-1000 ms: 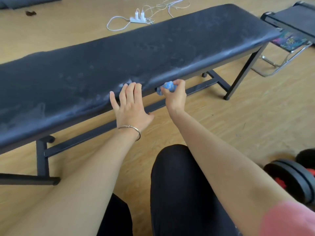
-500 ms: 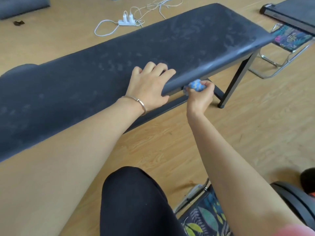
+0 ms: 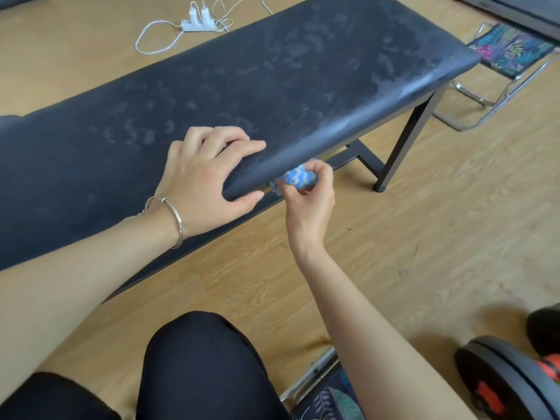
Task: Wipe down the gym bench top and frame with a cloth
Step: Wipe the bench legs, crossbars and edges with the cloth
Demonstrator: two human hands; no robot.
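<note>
Since the earlier frame, left hand (image 3: 209,174) shifts onto the bench top (image 3: 303,86), fingers above, thumb clasping the pad edge. Right hand (image 3: 309,204) pinches the bunched cloth (image 3: 298,177) under that edge; frame (image 3: 406,140) wiping appears under way.

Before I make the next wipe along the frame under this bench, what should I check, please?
1. Cloth held firmly: ok, the right hand curls round it.
2. Cloth touching the frame rail: cannot tell, the pad edge hides the contact.
3. Bench steadied: ok, the left hand grips the near edge of the bench top.
4. Bench top clean: not ok, pale smudges cover it.
5. Path toward the leg free: ok, as far as visible.
</note>
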